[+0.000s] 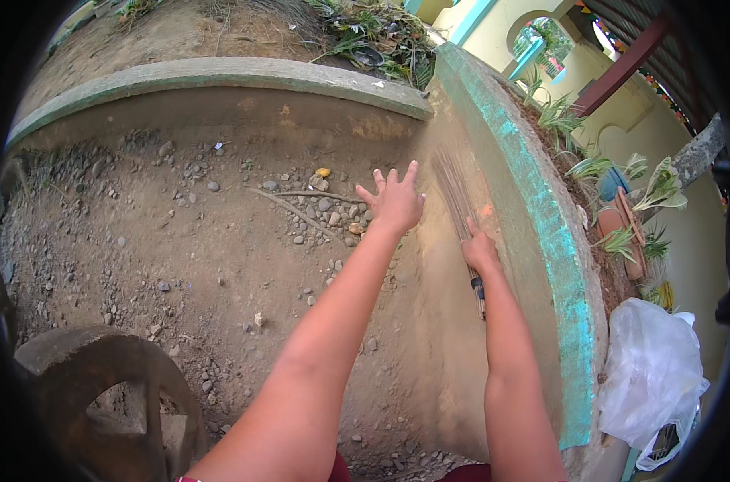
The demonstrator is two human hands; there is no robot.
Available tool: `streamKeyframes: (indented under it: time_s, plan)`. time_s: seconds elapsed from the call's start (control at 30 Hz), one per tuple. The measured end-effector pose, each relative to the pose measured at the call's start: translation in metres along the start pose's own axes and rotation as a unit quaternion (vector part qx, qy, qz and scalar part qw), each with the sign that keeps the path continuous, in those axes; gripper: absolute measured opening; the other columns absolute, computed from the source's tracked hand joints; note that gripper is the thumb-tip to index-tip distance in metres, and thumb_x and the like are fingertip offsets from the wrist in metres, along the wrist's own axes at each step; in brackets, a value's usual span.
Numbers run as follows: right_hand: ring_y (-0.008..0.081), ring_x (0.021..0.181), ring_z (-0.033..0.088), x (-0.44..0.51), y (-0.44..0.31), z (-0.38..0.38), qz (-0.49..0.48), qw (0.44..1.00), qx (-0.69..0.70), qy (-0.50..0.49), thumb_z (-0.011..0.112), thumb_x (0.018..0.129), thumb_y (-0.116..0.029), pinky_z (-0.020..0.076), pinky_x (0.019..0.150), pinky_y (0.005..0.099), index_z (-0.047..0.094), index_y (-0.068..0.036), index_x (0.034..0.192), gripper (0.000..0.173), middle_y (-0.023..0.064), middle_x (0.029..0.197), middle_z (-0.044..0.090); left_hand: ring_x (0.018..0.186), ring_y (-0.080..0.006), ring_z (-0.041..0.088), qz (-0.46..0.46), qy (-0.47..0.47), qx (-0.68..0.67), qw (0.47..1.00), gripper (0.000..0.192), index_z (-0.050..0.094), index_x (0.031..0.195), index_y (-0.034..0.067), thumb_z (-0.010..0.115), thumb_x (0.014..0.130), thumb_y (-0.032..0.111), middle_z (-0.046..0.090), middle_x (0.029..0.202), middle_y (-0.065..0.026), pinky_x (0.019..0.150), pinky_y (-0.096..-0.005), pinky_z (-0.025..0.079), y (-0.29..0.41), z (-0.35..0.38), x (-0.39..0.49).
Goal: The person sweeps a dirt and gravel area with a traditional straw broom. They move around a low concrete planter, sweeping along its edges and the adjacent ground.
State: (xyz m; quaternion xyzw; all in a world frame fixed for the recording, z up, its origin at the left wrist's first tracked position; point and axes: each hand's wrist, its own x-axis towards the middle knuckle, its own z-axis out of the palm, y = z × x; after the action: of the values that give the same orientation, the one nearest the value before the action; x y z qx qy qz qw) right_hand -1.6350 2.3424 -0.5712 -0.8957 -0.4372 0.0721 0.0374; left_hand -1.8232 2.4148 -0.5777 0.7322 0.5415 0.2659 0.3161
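Note:
My right hand (480,248) grips a stick broom (452,187) of thin brown ribs, bound with a dark band near its lower end. The broom's spread tips point away from me, close to the low concrete wall (521,241) on the right. Fingers apart and holding nothing, my left hand (396,202) reaches out over the dirt ground. Just left of it, several pebbles (326,208) and two thin sticks (305,212) lie on the soil. A yellowish piece (323,172) rests among the stones.
A concrete curb (232,71) crosses the far side, with a heap of plant waste (389,45) behind. Spider plants (561,120) and a terracotta planter (623,235) line the right wall, near a clear plastic bag (651,373). A round concrete piece (109,355) stands lower left.

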Motion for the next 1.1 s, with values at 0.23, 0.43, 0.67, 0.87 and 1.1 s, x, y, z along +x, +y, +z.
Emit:
streamKeyframes:
  time_s: [0.23, 0.43, 0.67, 0.87, 1.1]
  plan:
    - [0.0415, 0.107, 0.053, 0.006, -0.048, -0.070, -0.143, 0.968, 0.105, 0.177, 0.054, 0.082, -0.017, 0.0414, 0.094, 0.0435, 0.039, -0.018, 0.137, 0.058, 0.0267, 0.112, 0.057, 0.136, -0.0394, 0.017, -0.004, 0.004, 0.027, 1.000, 0.065, 0.024, 0.142, 0.028, 0.056, 0.086, 0.035, 0.030, 0.144, -0.0147, 0.101, -0.0699, 0.006, -0.006, 0.012, 0.001]
    - [0.0424, 0.106, 0.053, 0.017, -0.002, -0.038, -0.104, 0.991, -0.050, 0.071, 0.050, 0.083, -0.016, 0.0415, 0.093, 0.0449, 0.036, -0.022, 0.139, 0.059, 0.0263, 0.112, 0.057, 0.136, -0.0394, 0.017, 0.013, 0.005, -0.001, 1.000, 0.064, 0.025, 0.142, 0.027, 0.055, 0.086, 0.034, 0.030, 0.143, -0.0151, 0.101, -0.0692, 0.006, 0.014, 0.008, -0.004]
    - [0.0399, 0.114, 0.050, -0.025, 0.022, -0.015, -0.034, 0.997, 0.033, 0.054, 0.055, 0.080, -0.017, 0.0373, 0.100, 0.0424, 0.038, -0.024, 0.138, 0.061, 0.0246, 0.123, 0.052, 0.136, -0.0399, 0.015, 0.009, 0.006, 0.002, 1.000, 0.061, 0.026, 0.142, 0.024, 0.053, 0.088, 0.033, 0.030, 0.143, -0.0165, 0.103, -0.0679, 0.003, 0.015, -0.007, -0.009]
    - [0.0378, 0.116, 0.049, -0.029, 0.019, -0.015, -0.053, 0.961, 0.271, 0.017, 0.060, 0.079, -0.017, 0.0368, 0.101, 0.0401, 0.039, -0.018, 0.138, 0.063, 0.0233, 0.128, 0.049, 0.136, -0.0405, 0.015, 0.008, -0.005, 0.022, 1.000, 0.061, 0.026, 0.142, 0.024, 0.053, 0.088, 0.033, 0.030, 0.143, -0.0169, 0.103, -0.0676, 0.004, 0.015, -0.007, -0.015]
    - [0.0243, 0.078, 0.063, 0.020, 0.106, 0.042, -0.173, 0.972, 0.112, 0.111, 0.057, 0.083, -0.011, 0.0523, 0.062, 0.0348, 0.030, -0.015, 0.142, 0.065, 0.0170, 0.107, 0.063, 0.135, -0.0423, 0.016, 0.034, 0.000, -0.007, 0.999, 0.059, 0.030, 0.141, 0.023, 0.054, 0.088, 0.032, 0.031, 0.142, -0.0170, 0.103, -0.0679, 0.005, 0.042, -0.001, -0.018]
